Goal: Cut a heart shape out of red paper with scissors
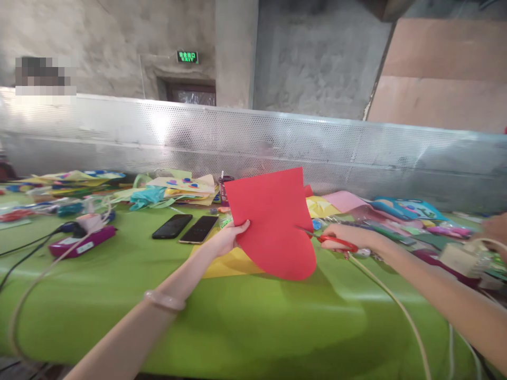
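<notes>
Purple plastic marks the power strip [82, 242], lying on the green table [253, 322] well to the left of the red paper [273, 221], with plugs and cords at its near end and top. Behind and to the left of the red paper is a heap of craft pieces, among them a crumpled turquoise scrap [147, 197] and a pale sheet [186, 183] with small coloured bits on it. Two dark phones [172, 226] [198, 229] lie side by side, nearer the paper on that same side. The left hand [232, 237], with a pale bracelet [164, 300] on its wrist, pinches the paper's left edge, thumb on the front face.

The red paper itself is held up above the table, tilted, its lower edge cut to a rounded curve. A yellow sheet [235, 263] lies below and partly behind it. At its right edge the right hand [338, 235] is closed around the red handles of a pair of scissors [344, 243]; one blade shows over the paper's face, and how wide the blades stand I cannot tell. Beyond, to the right of the paper, come a pink sheet [345, 200], a blue packet [410, 208] and a cream-coloured box [461, 258].
</notes>
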A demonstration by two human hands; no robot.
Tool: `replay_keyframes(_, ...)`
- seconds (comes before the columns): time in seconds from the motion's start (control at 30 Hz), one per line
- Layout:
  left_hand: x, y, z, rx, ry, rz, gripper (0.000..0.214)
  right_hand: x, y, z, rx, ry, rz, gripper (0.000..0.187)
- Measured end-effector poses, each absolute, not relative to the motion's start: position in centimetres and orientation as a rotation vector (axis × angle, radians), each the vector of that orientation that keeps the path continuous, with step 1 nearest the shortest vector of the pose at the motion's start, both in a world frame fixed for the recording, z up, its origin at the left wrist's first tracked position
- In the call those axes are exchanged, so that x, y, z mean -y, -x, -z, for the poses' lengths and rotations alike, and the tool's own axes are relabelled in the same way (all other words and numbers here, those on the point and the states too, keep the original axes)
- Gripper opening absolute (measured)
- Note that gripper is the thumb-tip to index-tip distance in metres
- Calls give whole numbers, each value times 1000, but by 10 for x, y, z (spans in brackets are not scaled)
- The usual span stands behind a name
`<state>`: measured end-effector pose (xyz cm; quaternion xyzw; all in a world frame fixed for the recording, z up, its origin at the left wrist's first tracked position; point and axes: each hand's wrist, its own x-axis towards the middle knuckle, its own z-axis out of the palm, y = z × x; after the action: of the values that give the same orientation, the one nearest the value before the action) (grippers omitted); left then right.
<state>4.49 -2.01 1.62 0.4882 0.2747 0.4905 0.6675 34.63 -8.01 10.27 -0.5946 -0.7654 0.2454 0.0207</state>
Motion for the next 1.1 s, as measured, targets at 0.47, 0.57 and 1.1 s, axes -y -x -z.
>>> replay_keyframes(0.47, 21, -44, -17, -667, -1100, -1099, 34, 83, -348, -101, 2409, 1823, -689, 13)
replay_keyframes(0.57, 21, -44, -18, -664, -1114, -1096, 36, 83, -348, -101, 2416, 1823, -675, 14)
replay_keyframes(1.1, 24, -37, -16, -584, -1201, -1067, 40, 93, -347, -105, 2352, 1793, -716, 13)
